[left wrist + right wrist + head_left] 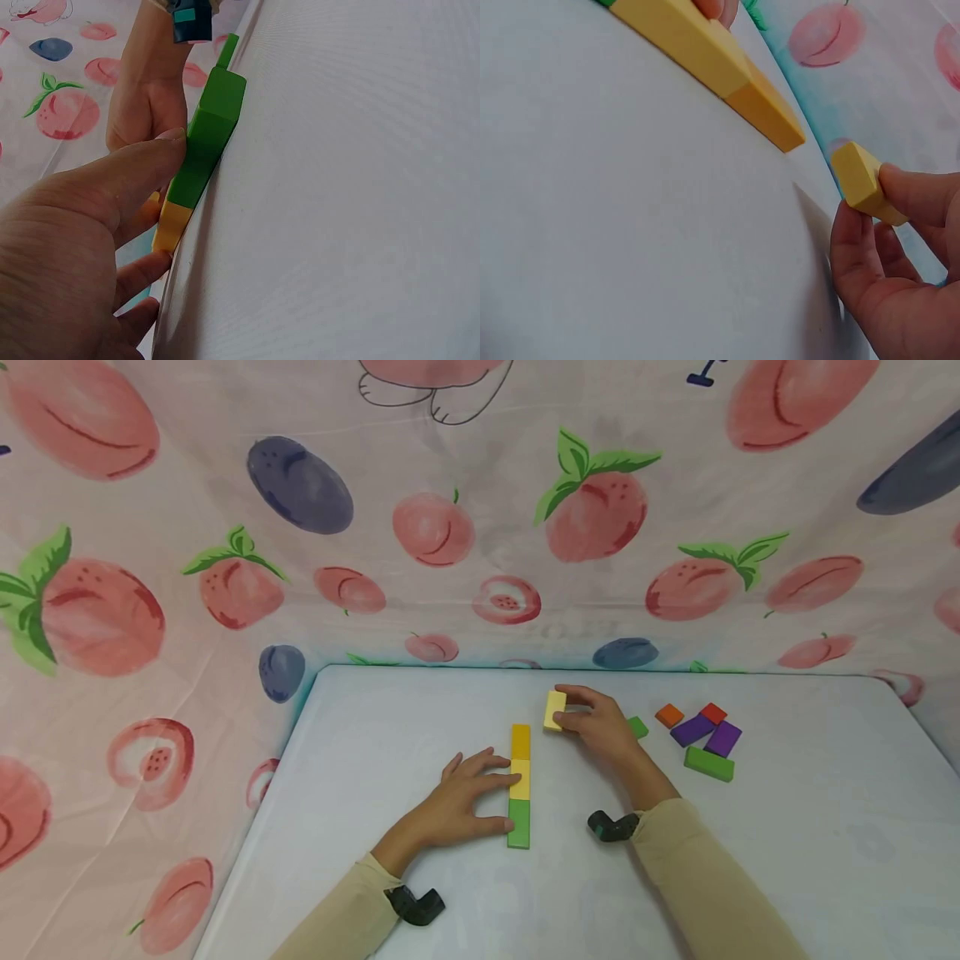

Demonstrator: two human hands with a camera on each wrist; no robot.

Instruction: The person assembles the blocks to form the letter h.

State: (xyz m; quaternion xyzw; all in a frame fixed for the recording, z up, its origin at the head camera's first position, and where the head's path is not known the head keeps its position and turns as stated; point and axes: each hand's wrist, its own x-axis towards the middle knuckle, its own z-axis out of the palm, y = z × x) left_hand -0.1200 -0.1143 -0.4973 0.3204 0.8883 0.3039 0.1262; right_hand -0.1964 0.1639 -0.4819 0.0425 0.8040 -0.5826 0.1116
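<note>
A row of blocks runs end to end on the white table: a green block nearest, a yellow block in the middle, an orange-yellow block farthest. My left hand lies along the row's left side, fingers extended, its thumb at the green block and fingertips at the yellow one. Beyond the far end and slightly right, my right hand pinches a pale yellow block between thumb and fingers. In the right wrist view this held block is raised off the table, apart from the row.
Right of my right hand lies a loose group: an orange block, a red block, two purple blocks and a green block. Another green block shows partly behind the right wrist. A fruit-print cloth hangs beyond the table.
</note>
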